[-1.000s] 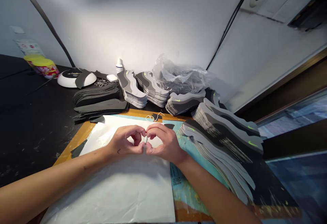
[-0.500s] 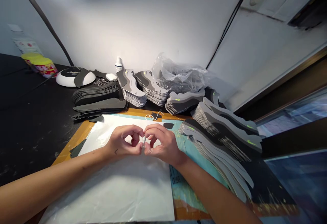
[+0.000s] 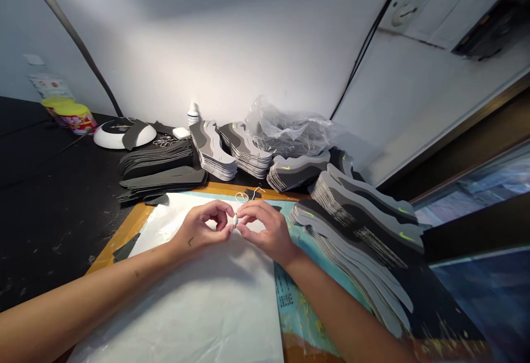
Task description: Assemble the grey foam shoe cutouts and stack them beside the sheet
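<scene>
A small white oval piece (image 3: 236, 220) is pinched between the fingertips of both hands; its exact kind is too small to make out. My left hand (image 3: 207, 223) grips it from the left with thumb and forefinger. From the right, my right hand (image 3: 267, 229) closes on it in the same way. Both hands are held over a large white sheet (image 3: 199, 308). Just beyond the fingertips lies a curled white cord (image 3: 241, 196), with a small dark scrap (image 3: 252, 193) beside it.
Stacks of grey-black curved pieces (image 3: 366, 214) fan out at the right. More stacks (image 3: 213, 150), dark strips (image 3: 157, 158) and a clear plastic bag (image 3: 290, 128) line the back. A lamp base (image 3: 103, 137), tubs (image 3: 77, 118) and a white bottle (image 3: 192, 114) stand behind, near the wall.
The view has tilted up slightly, so things sit lower in the picture. The fingers have shifted a little around the white piece, and the right fingers now look straighter.
</scene>
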`<state>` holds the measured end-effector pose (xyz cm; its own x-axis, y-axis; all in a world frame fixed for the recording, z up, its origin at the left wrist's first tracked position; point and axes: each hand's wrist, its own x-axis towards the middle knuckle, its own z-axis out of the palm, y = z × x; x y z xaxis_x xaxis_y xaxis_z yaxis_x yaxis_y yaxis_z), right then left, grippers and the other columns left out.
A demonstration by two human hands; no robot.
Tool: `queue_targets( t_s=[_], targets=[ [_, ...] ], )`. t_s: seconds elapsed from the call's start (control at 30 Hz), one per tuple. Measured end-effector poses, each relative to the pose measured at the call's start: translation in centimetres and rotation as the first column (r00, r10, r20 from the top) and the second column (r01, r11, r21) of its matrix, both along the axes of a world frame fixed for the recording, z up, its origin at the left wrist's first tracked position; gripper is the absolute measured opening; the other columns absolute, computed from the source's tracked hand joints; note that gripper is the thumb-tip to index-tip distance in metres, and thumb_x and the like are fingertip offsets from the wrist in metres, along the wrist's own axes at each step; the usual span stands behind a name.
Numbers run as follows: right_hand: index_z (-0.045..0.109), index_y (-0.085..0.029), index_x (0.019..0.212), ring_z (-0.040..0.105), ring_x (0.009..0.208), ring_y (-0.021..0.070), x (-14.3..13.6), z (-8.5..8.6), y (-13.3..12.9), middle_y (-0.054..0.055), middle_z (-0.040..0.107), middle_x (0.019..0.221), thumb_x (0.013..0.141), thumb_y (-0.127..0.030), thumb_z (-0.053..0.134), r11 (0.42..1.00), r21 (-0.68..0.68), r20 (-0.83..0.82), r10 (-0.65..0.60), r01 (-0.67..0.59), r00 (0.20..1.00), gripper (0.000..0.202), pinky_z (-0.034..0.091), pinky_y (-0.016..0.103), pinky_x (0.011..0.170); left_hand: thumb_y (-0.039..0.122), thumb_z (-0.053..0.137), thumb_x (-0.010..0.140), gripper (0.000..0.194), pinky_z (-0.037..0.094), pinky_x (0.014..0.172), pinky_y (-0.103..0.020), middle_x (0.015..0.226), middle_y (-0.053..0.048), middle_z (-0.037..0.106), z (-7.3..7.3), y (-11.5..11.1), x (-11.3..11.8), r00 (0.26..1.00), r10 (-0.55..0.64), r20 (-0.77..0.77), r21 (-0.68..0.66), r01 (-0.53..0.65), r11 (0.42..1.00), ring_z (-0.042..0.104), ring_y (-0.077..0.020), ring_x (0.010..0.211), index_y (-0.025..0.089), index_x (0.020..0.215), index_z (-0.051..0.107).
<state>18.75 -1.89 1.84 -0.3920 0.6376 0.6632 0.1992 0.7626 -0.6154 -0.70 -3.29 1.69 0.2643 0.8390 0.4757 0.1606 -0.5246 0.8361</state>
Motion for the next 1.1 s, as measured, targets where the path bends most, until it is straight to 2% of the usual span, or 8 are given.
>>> queue_targets(
  t_s=[0.13,0.33,0.43,0.6,0.87,0.97,1.1],
  targets=[
    [0.07,-0.023,0.099,0.067,0.08,0.0116,0.0,0.1,0.0,0.005,0.069,0.105,0.088,-0.024,0.066,0.996,-0.027,-0.041,-0.085,0.084,0.996,0.012,0.061,0.025,0.071,0.022,0.066,0.086,0.013,0.041,0.048,-0.015,0.064,0.003,0.057,-0.2,0.2,-0.2,0.999,0.042,-0.003,-0.039,-0.042,0.998,0.051,-0.0084,0.057,0.016,0.097,0.067],
    [0.072,-0.023,0.093,0.067,0.091,0.0148,-0.1,0.2,-0.2,0.004,0.071,0.096,0.086,-0.023,0.07,0.999,-0.018,-0.091,-0.032,0.03,0.995,0.007,0.061,0.024,0.067,0.022,0.066,0.089,0.008,0.049,0.057,-0.016,0.077,-0.002,0.067,0.3,0.3,-0.5,0.997,0.032,-0.066,0.074,-0.027,0.997,0.06,-0.0097,0.066,0.017,0.088,0.071],
    [0.072,-0.023,0.095,0.067,0.092,0.0155,0.0,0.2,-0.2,0.005,0.071,0.098,0.086,-0.021,0.07,1.0,-0.02,-0.083,-0.017,0.016,0.996,0.01,0.06,0.024,0.065,0.022,0.068,0.088,0.006,0.05,0.057,-0.016,0.077,-0.002,0.068,0.7,0.2,-0.5,0.997,0.031,-0.07,0.096,-0.024,0.995,0.061,-0.0099,0.067,0.017,0.086,0.071],
    [0.071,-0.021,0.1,0.067,0.094,0.0158,0.1,0.1,-0.1,0.006,0.07,0.104,0.086,-0.018,0.065,0.997,-0.076,-0.053,0.007,-0.011,0.999,0.015,0.059,0.024,0.067,0.026,0.07,0.085,0.01,0.051,0.055,-0.018,0.081,-0.003,0.068,0.5,-0.1,-0.5,0.997,0.04,-0.065,-0.032,-0.042,0.999,0.061,-0.0112,0.068,0.016,0.086,0.068],
    [0.071,-0.021,0.096,0.067,0.09,0.0149,0.0,0.1,0.2,0.006,0.071,0.1,0.086,-0.024,0.067,0.99,-0.139,-0.04,-0.016,0.01,0.999,0.011,0.059,0.023,0.066,0.025,0.068,0.083,0.011,0.05,0.056,-0.019,0.082,-0.004,0.067,0.1,0.2,-0.4,0.996,0.036,-0.087,-0.08,-0.043,0.996,0.06,-0.0119,0.07,0.015,0.087,0.066],
    [0.071,-0.022,0.095,0.067,0.092,0.0157,0.0,0.1,0.3,0.006,0.07,0.1,0.085,-0.023,0.067,0.992,-0.123,-0.014,0.009,-0.011,1.0,0.011,0.059,0.023,0.065,0.019,0.067,0.08,0.006,0.049,0.054,-0.019,0.08,-0.003,0.066,-0.1,0.4,-0.4,0.995,0.039,-0.096,-0.043,-0.043,0.998,0.059,-0.0117,0.069,0.015,0.084,0.065],
    [0.069,-0.02,0.093,0.067,0.076,0.0129,-0.2,-0.1,0.2,0.006,0.068,0.1,0.082,-0.018,0.066,0.99,-0.142,-0.009,0.007,-0.008,1.0,0.012,0.058,0.023,0.061,0.011,0.062,0.075,0.01,0.046,0.054,-0.019,0.076,-0.002,0.063,-0.6,0.4,-0.1,0.997,0.056,-0.055,0.033,-0.054,0.998,0.058,-0.0118,0.066,0.014,0.084,0.064]
  ],
)
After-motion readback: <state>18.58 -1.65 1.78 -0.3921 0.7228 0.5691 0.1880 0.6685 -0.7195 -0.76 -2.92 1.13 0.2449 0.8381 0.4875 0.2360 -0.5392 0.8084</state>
